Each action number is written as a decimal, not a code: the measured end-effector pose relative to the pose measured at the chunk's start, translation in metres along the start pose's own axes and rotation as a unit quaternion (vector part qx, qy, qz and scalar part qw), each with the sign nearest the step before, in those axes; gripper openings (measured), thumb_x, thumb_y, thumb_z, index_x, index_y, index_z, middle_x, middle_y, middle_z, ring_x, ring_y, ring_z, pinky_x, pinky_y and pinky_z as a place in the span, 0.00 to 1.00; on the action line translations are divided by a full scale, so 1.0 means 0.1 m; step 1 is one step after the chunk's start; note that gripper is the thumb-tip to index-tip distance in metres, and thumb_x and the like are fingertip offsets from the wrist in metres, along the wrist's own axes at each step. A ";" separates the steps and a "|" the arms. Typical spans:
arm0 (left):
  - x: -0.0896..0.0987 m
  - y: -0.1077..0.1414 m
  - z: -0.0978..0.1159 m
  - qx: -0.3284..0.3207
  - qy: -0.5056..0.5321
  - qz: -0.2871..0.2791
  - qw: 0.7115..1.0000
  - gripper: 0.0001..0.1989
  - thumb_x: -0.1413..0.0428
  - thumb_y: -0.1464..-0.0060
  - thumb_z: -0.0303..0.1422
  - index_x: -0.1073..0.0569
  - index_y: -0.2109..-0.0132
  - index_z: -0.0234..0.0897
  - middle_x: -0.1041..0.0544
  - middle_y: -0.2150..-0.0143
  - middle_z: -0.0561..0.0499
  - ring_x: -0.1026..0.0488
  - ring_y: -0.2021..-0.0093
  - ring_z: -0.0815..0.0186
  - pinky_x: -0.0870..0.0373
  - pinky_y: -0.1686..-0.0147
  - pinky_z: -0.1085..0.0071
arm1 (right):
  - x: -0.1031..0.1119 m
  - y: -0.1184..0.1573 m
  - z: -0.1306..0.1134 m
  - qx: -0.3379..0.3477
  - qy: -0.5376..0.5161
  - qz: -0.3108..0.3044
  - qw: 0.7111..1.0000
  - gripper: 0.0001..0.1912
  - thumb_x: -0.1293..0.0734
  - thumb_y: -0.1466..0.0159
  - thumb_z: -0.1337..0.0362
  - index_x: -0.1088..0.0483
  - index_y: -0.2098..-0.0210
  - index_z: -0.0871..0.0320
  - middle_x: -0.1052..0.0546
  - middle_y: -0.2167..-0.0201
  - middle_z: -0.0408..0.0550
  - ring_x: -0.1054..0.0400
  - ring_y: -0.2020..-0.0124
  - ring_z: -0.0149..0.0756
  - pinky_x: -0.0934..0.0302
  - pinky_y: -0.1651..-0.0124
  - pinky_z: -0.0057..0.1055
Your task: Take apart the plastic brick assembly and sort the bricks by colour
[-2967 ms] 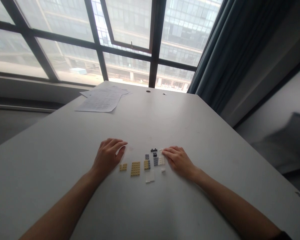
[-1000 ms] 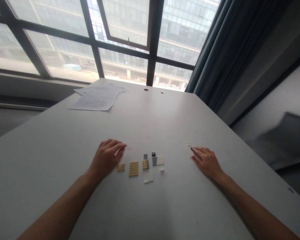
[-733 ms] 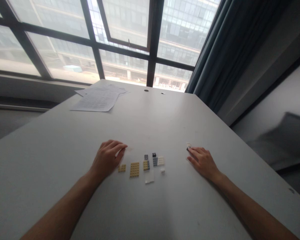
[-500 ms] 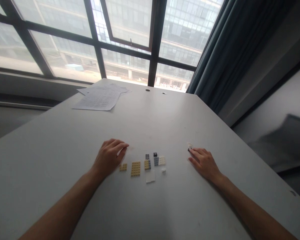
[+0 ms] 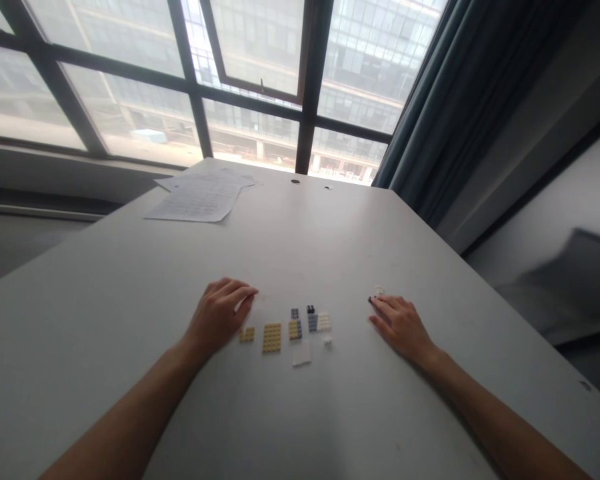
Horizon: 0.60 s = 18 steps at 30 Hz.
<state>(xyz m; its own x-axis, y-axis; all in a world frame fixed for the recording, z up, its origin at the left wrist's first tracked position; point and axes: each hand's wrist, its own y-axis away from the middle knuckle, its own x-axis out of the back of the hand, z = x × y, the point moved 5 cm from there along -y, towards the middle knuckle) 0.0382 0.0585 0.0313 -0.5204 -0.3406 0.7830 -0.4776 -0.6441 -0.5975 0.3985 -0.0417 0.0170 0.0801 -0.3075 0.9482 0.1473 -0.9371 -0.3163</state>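
Note:
On the white table, my left hand point(image 5: 223, 310) rests palm down with its fingers stretched out and the thumb a little apart; nothing shows in it. Just under its thumb side lies a small tan brick piece point(image 5: 247, 335). My right hand point(image 5: 397, 323) lies low on the table, its fingertips touching a small dark toy brick point(image 5: 371, 299), the thumb held apart. The fingers partly hide that brick. A small white piece point(image 5: 379, 291) sits just beyond these fingertips. Between the hands are a tan plate point(image 5: 271, 338), a tan-and-grey piece point(image 5: 295, 330) and a white flat tile point(image 5: 302, 353).
Also in the middle group are a grey piece point(image 5: 295, 313), a black piece point(image 5: 311, 309), a grey plate point(image 5: 313, 323) beside a cream plate point(image 5: 325, 321), and a small white brick point(image 5: 327, 341). Printed papers point(image 5: 195, 200) lie at the far left, near the windows.
My right hand has slid a little to the left, and the dark brick has moved left with it. The white piece stays behind. My left hand has not moved.

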 end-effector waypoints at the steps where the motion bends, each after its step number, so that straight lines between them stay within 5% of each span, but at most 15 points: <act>1: 0.00 0.00 0.00 0.001 0.000 0.000 1.000 0.11 0.51 0.41 0.31 0.23 0.61 0.38 0.21 0.63 0.49 0.28 0.61 0.62 0.36 0.55 0.64 | 0.00 -0.01 -0.01 0.000 0.000 -0.001 1.000 0.19 0.40 0.33 0.55 0.31 0.47 0.57 0.27 0.49 0.53 0.35 0.49 0.44 0.43 0.49 0.41; 18: 0.01 -0.01 0.01 0.004 0.008 -0.009 1.000 0.12 0.51 0.41 0.31 0.23 0.61 0.39 0.21 0.63 0.49 0.28 0.60 0.62 0.36 0.55 0.64 | 0.01 -0.01 -0.02 -0.007 0.000 -0.004 1.000 0.19 0.40 0.33 0.55 0.32 0.47 0.57 0.27 0.48 0.53 0.36 0.48 0.44 0.43 0.48 0.41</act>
<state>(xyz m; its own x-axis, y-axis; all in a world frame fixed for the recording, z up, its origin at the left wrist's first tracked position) 0.0395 0.0582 0.0326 -0.5223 -0.3183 0.7911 -0.4821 -0.6550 -0.5819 0.3969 -0.0417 0.0181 0.0793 -0.2999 0.9507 0.1337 -0.9419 -0.3083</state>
